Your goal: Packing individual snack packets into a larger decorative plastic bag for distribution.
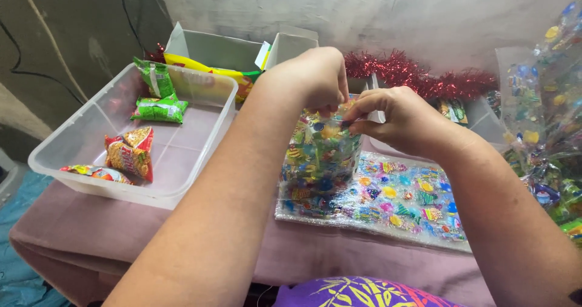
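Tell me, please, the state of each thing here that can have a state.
Left hand: closed, pinching the top of the patterned bag.
Right hand: closed, pinching the same top edge.
Patterned bag: upright, filled, held at its mouth.
Stack of flat bags: lying flat, unfilled.
Clear plastic tub: open, a few snack packets inside.
Cardboard box: open.

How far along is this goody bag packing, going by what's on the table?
Done: filled printed bags seem to stand at the right. In hand: the left hand and right hand pinch the top of an upright patterned bag. Left: a stack of flat bags, and snack packets in the clear tub.
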